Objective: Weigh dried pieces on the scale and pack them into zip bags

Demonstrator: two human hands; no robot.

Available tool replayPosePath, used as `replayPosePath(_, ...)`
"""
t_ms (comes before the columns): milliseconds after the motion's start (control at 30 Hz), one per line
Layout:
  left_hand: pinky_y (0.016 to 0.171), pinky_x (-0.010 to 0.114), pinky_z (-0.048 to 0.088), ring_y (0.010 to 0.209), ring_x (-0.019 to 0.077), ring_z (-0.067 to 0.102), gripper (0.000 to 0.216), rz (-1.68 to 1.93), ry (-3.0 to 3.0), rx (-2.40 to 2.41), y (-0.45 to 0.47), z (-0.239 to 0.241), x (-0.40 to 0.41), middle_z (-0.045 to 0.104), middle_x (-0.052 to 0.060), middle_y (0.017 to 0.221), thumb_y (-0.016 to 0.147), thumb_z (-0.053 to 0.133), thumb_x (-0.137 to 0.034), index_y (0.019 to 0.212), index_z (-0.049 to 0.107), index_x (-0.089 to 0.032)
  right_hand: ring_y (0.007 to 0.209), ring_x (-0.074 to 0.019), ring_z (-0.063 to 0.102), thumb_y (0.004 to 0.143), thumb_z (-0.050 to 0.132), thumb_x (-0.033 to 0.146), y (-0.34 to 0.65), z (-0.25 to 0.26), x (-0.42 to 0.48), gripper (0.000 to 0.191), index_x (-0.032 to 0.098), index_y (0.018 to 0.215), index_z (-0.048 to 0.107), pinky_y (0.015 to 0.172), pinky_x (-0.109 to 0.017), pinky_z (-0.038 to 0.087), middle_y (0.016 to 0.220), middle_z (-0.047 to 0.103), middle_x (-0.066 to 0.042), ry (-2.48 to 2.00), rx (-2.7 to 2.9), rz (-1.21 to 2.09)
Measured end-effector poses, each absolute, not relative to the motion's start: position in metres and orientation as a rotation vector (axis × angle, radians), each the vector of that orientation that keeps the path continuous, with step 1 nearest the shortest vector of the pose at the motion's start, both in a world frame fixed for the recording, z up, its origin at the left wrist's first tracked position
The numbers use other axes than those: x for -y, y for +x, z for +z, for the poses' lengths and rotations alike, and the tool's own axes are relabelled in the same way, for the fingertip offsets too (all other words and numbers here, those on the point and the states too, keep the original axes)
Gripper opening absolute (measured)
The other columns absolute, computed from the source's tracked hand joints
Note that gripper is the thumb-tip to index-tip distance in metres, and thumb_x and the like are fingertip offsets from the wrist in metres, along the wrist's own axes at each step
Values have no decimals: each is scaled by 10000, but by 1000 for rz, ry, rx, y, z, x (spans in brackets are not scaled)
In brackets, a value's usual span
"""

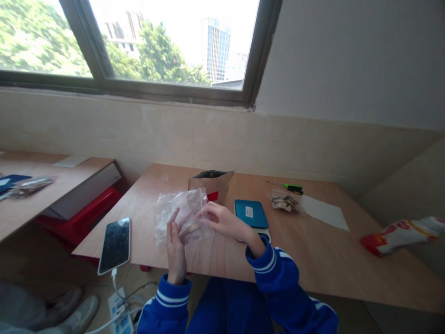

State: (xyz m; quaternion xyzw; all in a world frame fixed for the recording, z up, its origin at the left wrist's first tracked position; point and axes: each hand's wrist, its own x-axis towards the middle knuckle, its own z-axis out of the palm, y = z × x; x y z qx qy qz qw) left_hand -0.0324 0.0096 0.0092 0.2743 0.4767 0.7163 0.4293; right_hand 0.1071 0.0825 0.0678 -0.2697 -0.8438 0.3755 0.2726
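Fingers of right hand [224,220] pinched on crinkled clear plastic bag [187,202], left hand [176,251] against it, grip unclear; open-mouthed brown paper pouch [208,183] behind, straight-edged brown wooden tabletop [313,253] stretching right

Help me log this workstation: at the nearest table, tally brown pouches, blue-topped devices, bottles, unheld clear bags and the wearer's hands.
Brown pouch: 1
Blue-topped device: 1
Bottle: 1
Unheld clear bag: 1
Hands (left hand, right hand): 2
Total: 6

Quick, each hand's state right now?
Left hand: against the clear plastic bag; whether its grip is closed cannot be told.
Right hand: closed, pinching the bag's edge.
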Motion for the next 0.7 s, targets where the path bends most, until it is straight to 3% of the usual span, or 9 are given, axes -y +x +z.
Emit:
replayPosePath(133,630,254,561,874,184,680,557,1763,754,-1239,-29,8,-8,601,110,1254,869,437,-539,1375,385,-311,957,-181,581,820,650,273,94,50,-81,211,209,1020,627,879,-332,460,1022,617,-44,-696,2352,1018)
replayPosePath(267,615,256,562,844,182,685,544,1759,746,-1243,-28,5,-9,603,110,1249,875,424,-539,1365,394,-304,849,-155,592,813,649,211,93,45,-81,31,189,833,639,810,-302,478,880,616,-14,-715,2326,1054)
replayPosePath(433,602,268,560,783,172,687,486,1839,664,-1342,-42,-1,-14,654,114,1144,890,394,-523,1283,470,-246,817,-153,623,829,621,252,115,71,-92,87,181,876,640,747,-282,500,884,663,-24,-698,2148,1175)
replayPosePath(600,540,309,544,620,164,668,439,1909,614,-1643,-78,-10,-31,659,141,1106,914,321,-465,1227,464,-194,799,-153,616,823,623,311,126,103,-139,130,194,877,640,743,-285,485,878,669,-24,-844,1844,647)
replayPosePath(700,736,451,537,803,248,680,465,1696,682,-2003,-95,-15,-42,654,172,1103,921,292,-425,1276,419,-152,836,-170,599,847,588,292,120,101,-170,117,196,861,655,773,-305,473,873,672,-32,-880,1878,401)
